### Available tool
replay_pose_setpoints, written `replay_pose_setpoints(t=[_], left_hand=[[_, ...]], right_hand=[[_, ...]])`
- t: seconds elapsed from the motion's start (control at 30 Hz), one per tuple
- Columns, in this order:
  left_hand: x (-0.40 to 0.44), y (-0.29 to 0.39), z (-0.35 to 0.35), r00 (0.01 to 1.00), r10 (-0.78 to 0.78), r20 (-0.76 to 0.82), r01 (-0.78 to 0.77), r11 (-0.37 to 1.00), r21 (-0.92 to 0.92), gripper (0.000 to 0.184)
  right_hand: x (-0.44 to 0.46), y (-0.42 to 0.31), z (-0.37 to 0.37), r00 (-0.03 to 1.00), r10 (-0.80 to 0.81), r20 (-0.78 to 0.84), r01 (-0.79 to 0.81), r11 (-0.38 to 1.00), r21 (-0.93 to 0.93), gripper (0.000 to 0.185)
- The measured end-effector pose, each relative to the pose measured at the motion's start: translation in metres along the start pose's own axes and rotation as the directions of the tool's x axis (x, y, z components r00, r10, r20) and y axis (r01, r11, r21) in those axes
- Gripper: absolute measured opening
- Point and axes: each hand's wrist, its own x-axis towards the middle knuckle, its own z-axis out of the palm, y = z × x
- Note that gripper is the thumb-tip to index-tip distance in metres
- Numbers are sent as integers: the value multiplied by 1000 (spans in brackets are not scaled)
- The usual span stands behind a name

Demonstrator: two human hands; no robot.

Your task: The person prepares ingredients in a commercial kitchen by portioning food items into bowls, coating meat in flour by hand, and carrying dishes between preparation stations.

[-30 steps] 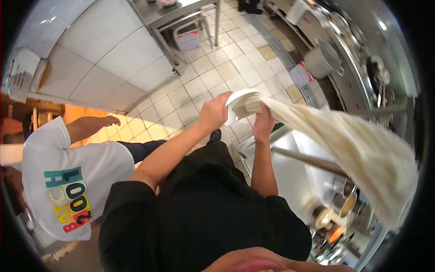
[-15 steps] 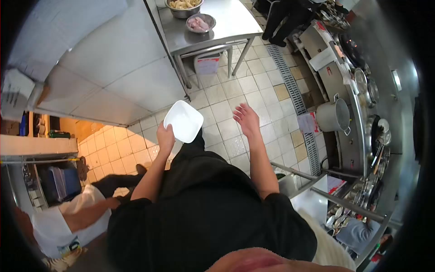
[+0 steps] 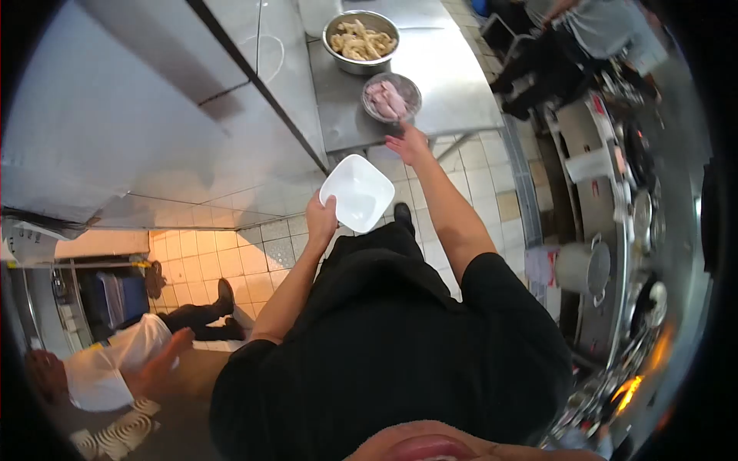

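Left hand [image 3: 321, 219]: closed on rim of white, rounded-square bowl [image 3: 357, 192]. Right hand [image 3: 411, 144]: part-open, empty, nearer the small, round, silvery metal bowl [image 3: 413, 91] just beyond its fingers, near grey steel table's [image 3: 453, 84] near edge; contact unclear.

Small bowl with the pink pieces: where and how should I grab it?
Best by its near rim, from the front with the right hand: the small bowl stands upright near the table's edge, its round rim exposed there, while the larger bowl crowds its far side.
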Motion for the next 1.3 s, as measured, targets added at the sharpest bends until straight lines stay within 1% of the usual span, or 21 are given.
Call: replay_pose_setpoints(t=[0.07,0.1,0.2,0.27,0.33,0.47,0.53,0.63,0.67,0.7,0.73,0.77,0.8,0.83,0.93,0.97,1.0,1.07,1.13,1.2,1.3], left_hand=[[26,-13,21,997,60,-58,-62,997,-45,29],[41,-21,31,987,105,-124,-108,994,-14,29],[52,6,52,967,-4,-257,-4,1000,-31,29],[70,-3,59,939,-100,-330,59,989,-133,27],[86,1,54,913,-242,-328,158,952,-262,28],[116,-20,40,896,-284,-341,131,903,-408,31],[151,-69,38,860,-274,-430,151,942,-299,32],[165,-26,72,854,-293,-430,158,933,-324,26],[172,-17,77,857,-289,-427,150,933,-328,27],[183,-16,77,860,-288,-422,145,929,-339,28],[196,-25,71,863,-269,-427,173,953,-250,29],[208,-35,61,868,-255,-426,206,966,-157,29],[210,-45,61,877,-246,-413,243,968,-60,30],[198,-9,61,853,-344,-392,308,939,-154,34],[199,-18,65,846,-146,-512,141,989,-48,35],[187,17,68,823,-313,-474,306,947,-95,38],[187,6,72,824,-274,-496,280,958,-64,39],[195,-26,72,818,-186,-544,224,975,3,40],[191,-29,73,823,-110,-557,162,986,45,38],[194,-58,75,825,5,-566,78,989,122,35],[180,-26,72,835,-84,-543,95,995,-7,38]], right_hand=[[31,-11,-2,997,28,75,-31,999,44,47],[49,-14,-2,998,-39,53,38,999,23,40],[34,-42,10,993,-120,11,121,986,-115,23],[60,-63,-12,989,-61,138,87,976,-197,22],[65,-85,-17,989,-47,143,85,960,-268,25],[73,-113,-34,991,-90,94,128,818,-561,28],[92,-119,-49,990,-100,103,143,742,-655,26],[107,-179,-92,991,46,128,71,633,-771,46],[101,-200,-91,989,98,113,40,557,-830,53],[68,-220,-62,999,-7,47,47,333,-942,70],[98,-223,-77,927,-289,238,248,-3,-969,69],[129,-226,-91,749,-463,474,319,-375,-870,69],[135,-243,-64,717,-471,514,406,-318,-857,62],[123,-252,-20,702,-514,492,463,-195,-865,57],[174,-252,79,618,-473,627,708,-12,-706,48],[200,-245,109,596,-441,671,707,-107,-699,49],[215,-238,139,600,-401,693,699,-158,-697,46],[223,-227,184,731,-341,591,531,-259,-807,44],[233,-220,203,714,-303,631,520,-375,-768,43],[239,-215,212,728,-286,623,522,-358,-774,32],[237,-216,218,703,-296,647,536,-377,-755,26]])
